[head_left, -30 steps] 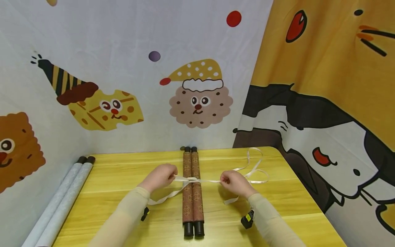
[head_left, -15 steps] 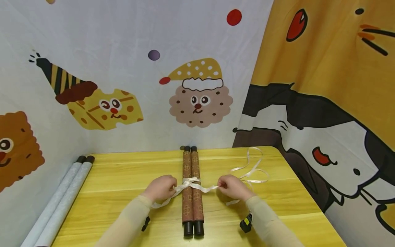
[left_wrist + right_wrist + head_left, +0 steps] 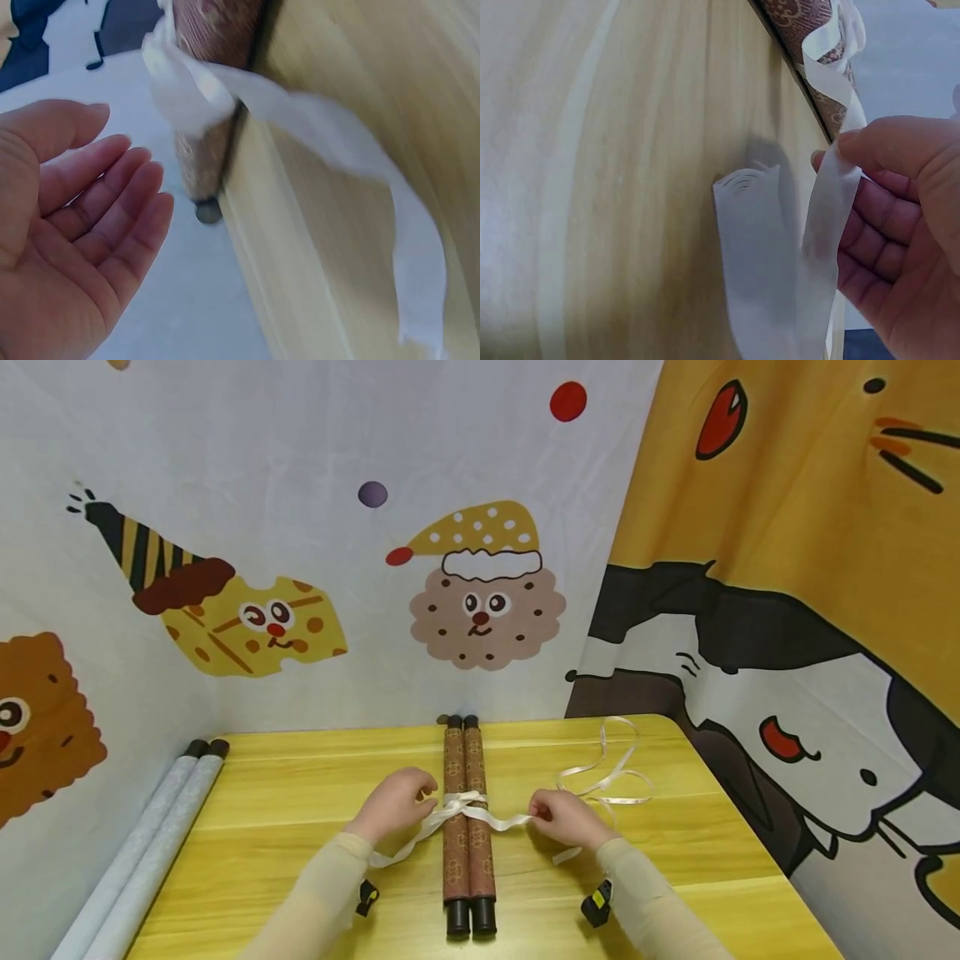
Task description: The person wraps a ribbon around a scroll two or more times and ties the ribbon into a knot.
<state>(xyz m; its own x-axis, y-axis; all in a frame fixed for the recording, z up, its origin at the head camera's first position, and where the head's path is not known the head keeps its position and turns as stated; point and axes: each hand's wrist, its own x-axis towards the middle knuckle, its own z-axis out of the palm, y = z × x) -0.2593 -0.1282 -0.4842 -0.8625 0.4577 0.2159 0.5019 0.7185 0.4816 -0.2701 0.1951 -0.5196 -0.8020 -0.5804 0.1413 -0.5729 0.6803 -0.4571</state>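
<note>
A brown patterned scroll (image 3: 454,843) with black roller ends lies lengthwise, its two rolls side by side. Around its middle runs a white ribbon (image 3: 497,819), crossed in a loose knot on top. My left hand (image 3: 395,803) hovers just left of the scroll; in the left wrist view the thumb and relaxed fingers (image 3: 127,202) stand apart, with the ribbon's left tail (image 3: 337,135) hanging free beyond them. My right hand (image 3: 572,818) pinches the right tail between thumb and forefinger, as the right wrist view shows. Its cut end (image 3: 750,225) rests on the table.
A pale grey scroll (image 3: 161,827) with dark ends lies along the table's left edge. Loose loops of thin ribbon (image 3: 615,777) are on the wooden table (image 3: 675,877) at back right. A cartoon-printed cloth (image 3: 300,485) hangs behind.
The ribbon, stretched between both hands a second ago, has slackened and sagged toward me. My left hand has let go of its tail and opened. My right hand still pinches its own tail.
</note>
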